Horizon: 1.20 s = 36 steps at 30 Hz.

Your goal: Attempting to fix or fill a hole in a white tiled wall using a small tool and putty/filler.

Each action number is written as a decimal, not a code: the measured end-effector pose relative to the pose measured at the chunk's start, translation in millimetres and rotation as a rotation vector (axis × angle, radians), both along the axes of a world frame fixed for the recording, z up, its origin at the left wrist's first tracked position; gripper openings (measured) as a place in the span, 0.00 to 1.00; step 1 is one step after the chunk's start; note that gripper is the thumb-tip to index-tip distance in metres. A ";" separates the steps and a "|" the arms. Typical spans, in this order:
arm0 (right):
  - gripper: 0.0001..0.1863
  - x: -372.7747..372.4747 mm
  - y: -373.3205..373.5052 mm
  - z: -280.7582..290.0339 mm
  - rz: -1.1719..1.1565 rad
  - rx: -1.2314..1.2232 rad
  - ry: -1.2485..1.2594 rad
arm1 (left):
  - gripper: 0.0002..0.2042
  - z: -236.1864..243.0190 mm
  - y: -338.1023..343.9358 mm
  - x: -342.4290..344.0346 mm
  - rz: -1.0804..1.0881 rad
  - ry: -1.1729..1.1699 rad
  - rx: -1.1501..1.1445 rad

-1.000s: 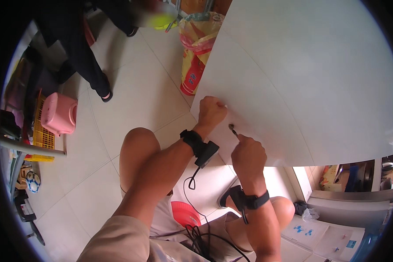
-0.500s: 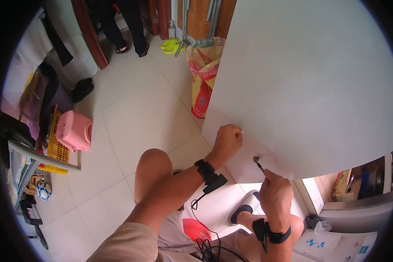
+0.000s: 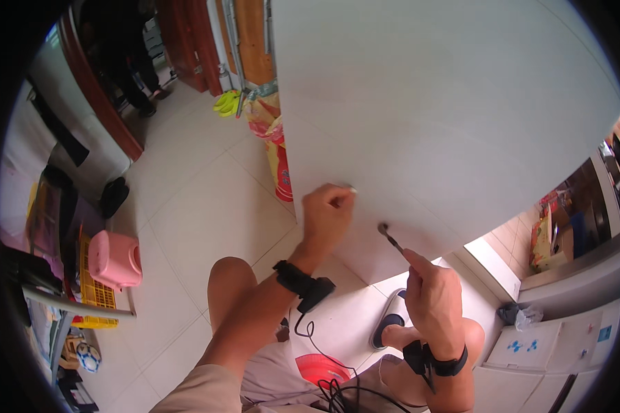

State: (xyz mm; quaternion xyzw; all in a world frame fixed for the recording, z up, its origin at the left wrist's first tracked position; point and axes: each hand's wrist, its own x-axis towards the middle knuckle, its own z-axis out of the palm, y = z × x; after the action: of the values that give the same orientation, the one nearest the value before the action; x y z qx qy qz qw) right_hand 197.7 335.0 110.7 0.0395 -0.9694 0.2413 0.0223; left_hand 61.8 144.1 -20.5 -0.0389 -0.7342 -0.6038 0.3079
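A white panel [image 3: 455,103] like a door stands upright in front of me. My left hand [image 3: 329,215] is closed against its surface near the left edge. A tiny pale bit [image 3: 353,189] shows at those fingertips, too small to name. My right hand [image 3: 435,299] grips the slim handle of a small hammer-like tool [image 3: 393,239]. Its dark, rounded head is by the panel, right of my left hand and slightly lower; I cannot tell whether it touches. Both wrists wear black straps with small boxes.
Left on the tiled floor are a pink bin [image 3: 115,258] and yellow basket [image 3: 98,296]. A printed bag [image 3: 280,165] stands behind the panel's left edge. A person in dark clothes [image 3: 127,62] is in the far doorway. A black cable [image 3: 337,396] crosses my lap.
The view has shifted, so the panel sits further left and the bag is more hidden. Both hands remain at the panel, and the tool is still in my right hand. The far person leans more.
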 end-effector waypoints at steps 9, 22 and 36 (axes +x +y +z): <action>0.19 7.9 4.9 -18.4 0.064 -0.072 0.268 | 0.04 29.9 -24.1 -12.7 0.010 -0.120 0.415; 0.19 4.1 8.7 -3.9 0.015 -0.068 0.327 | 0.08 44.6 -1.2 -4.3 -0.096 -0.066 0.336; 0.18 25.5 29.8 30.1 -0.020 -0.275 0.379 | 0.04 39.7 -17.6 2.0 0.004 -0.048 0.159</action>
State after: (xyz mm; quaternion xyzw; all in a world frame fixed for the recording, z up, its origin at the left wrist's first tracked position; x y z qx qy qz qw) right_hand 223.2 364.8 140.8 0.0710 -0.9062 0.3592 0.2116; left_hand 63.8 126.5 19.2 0.0015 -0.6913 -0.6603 0.2936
